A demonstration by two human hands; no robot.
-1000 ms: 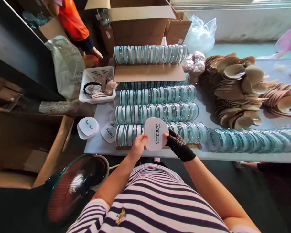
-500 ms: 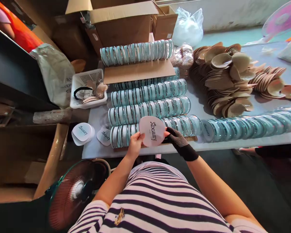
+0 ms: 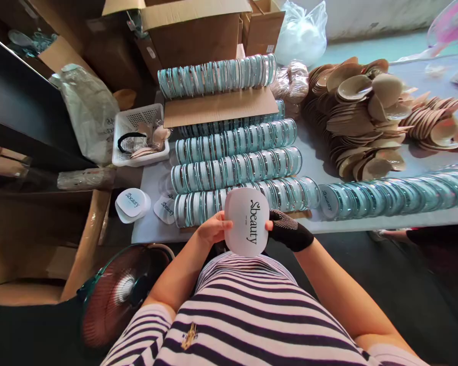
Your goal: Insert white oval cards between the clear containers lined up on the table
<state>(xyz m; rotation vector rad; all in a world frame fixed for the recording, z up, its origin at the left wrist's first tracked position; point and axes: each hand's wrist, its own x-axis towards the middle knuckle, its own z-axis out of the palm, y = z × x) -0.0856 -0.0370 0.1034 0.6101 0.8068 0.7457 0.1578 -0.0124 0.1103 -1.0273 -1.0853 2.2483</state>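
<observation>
From the head view I see my bare left hand point(image 3: 212, 229) and gloved right hand point(image 3: 286, 230) each with grip clamped on a white card point(image 3: 247, 221), held above the desk point(image 3: 320, 168) edge, before rows of teal-rimmed cases point(image 3: 236, 170).

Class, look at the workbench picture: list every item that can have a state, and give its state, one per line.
White pouch: held between both hands, print facing up.
Left hand: bare, gripping the pouch's edge.
Right hand: gloved, gripping the opposite edge.
Cardboard box: flaps open.
Compact rows: on edge, packed together.
Basket: partly filled.
Fan: blades blurred.
</observation>
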